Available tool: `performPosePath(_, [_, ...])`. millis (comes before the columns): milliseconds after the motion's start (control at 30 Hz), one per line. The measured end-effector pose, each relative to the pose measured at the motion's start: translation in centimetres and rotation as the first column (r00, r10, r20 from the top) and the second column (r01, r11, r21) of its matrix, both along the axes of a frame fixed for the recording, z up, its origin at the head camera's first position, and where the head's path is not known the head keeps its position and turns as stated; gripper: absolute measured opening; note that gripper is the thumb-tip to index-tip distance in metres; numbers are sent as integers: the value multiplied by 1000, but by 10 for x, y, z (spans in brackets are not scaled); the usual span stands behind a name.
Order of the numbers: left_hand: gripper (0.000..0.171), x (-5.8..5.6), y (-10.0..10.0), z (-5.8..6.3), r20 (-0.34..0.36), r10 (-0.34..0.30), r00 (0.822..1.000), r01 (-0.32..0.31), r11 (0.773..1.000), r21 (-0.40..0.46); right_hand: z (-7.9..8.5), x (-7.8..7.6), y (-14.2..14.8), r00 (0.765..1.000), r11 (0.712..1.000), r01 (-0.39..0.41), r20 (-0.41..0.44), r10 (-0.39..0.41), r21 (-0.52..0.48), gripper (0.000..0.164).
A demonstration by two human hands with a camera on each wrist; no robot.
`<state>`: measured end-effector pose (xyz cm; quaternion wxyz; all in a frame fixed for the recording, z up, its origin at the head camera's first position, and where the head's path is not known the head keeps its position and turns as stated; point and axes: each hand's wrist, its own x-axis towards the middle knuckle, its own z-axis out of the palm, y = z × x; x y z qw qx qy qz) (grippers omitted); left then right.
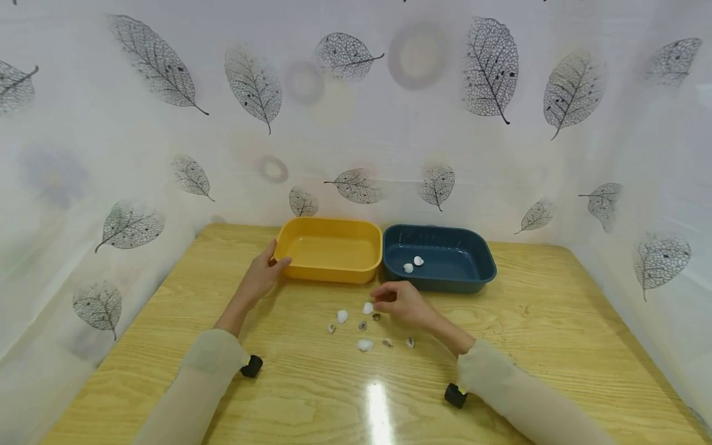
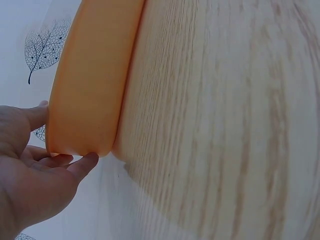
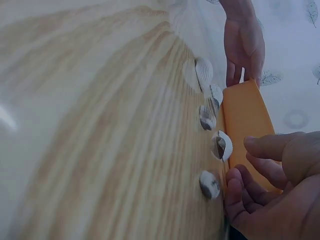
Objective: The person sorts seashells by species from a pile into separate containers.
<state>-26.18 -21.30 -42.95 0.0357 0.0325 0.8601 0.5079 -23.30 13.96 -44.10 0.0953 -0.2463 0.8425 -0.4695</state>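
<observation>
My left hand (image 1: 264, 272) grips the left end of a yellow plastic tray (image 1: 334, 275), its thumb over the rim. The left wrist view shows the fingers (image 2: 85, 165) against the tray's end wall. Over the tabletop, just in front of the trays, my right hand (image 1: 405, 303) hovers with fingers bent and nothing visible between them. Nearest its fingertips is a white seashell (image 1: 368, 308), with a small dark shell (image 1: 376, 316) beside it. Several more white and greyish shells lie around, among them a larger white one (image 1: 364, 345). Thumb and fingers look apart in the right wrist view.
A dark blue tray (image 1: 473, 285) stands right beside the yellow one, with two white shells (image 1: 418, 261) inside. Both sit near the back of the wooden table (image 1: 300, 383). Behind and at the sides hangs a white leaf-printed curtain (image 1: 233, 179).
</observation>
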Motion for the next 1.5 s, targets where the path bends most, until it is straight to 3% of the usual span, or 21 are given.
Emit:
performPosePath(767, [76, 0, 0, 0, 6, 7, 1000, -7, 1000, 3, -2, -1, -20, 993, 981, 83, -96, -67, 177, 19])
performPosePath(1167, [78, 0, -1, 0, 15, 2, 1000, -2, 1000, 5, 0, -2, -20, 991, 978, 80, -118, -58, 191, 13])
performPosePath(1500, [76, 0, -1, -1, 7, 3, 1000, -3, 1000, 2, 0, -5, -18, 995, 981, 88, -66, -77, 175, 12])
